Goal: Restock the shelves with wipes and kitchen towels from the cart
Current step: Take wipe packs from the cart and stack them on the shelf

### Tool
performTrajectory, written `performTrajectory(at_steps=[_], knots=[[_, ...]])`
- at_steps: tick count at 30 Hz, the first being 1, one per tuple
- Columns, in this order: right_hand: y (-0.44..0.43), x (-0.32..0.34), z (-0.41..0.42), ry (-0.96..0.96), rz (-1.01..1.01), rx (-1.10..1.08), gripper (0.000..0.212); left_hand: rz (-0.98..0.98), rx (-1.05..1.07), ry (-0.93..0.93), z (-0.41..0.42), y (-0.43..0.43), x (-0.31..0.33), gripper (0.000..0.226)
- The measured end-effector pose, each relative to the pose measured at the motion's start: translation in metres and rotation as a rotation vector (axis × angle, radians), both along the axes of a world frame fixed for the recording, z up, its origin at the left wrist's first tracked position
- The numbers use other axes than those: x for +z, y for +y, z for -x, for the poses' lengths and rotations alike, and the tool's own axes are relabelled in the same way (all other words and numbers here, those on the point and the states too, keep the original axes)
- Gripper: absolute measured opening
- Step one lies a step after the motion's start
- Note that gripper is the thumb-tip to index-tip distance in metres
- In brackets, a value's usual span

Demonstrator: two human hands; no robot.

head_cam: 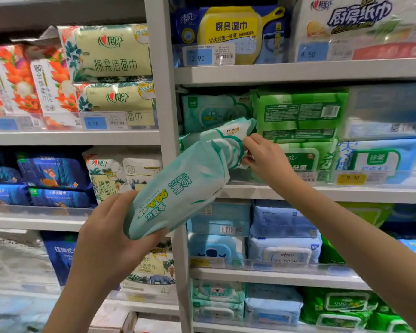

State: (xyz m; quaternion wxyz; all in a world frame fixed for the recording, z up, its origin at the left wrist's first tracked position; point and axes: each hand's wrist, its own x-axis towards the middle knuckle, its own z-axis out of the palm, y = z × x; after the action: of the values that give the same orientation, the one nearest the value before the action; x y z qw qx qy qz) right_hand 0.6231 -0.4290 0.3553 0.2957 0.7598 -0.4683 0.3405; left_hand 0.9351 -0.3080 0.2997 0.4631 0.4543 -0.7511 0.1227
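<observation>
The mint-green wipes pack (178, 193) is held in the air in front of the white shelf post (168, 131), tilted, with its upper end at the left end of the right bay's middle shelf (322, 192). The left hand (111, 234) grips its lower end, fingers curled round it. The right hand (262, 157) pinches the crumpled upper end, fingers bent. A second mint pack (223, 133) lies just above, touching it, over that shelf's front edge. Behind the right hand stand green wipes packs (298, 114), with blue packs (380, 159) towards the right end. A yellow price tag (351, 179) sits on the front edge.
</observation>
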Motion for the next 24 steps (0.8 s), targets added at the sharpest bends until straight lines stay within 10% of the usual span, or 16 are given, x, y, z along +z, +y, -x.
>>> performTrajectory(at_steps=[11,24], knots=[[0.015,-0.03,0.005,0.024,0.06,-0.162,0.011,-0.005,-0.055,0.005,0.004,0.004,0.0,0.066],[0.007,-0.044,-0.001,0.117,-0.006,-0.331,0.046,-0.005,-0.047,-0.035,0.018,-0.009,0.009,0.064]])
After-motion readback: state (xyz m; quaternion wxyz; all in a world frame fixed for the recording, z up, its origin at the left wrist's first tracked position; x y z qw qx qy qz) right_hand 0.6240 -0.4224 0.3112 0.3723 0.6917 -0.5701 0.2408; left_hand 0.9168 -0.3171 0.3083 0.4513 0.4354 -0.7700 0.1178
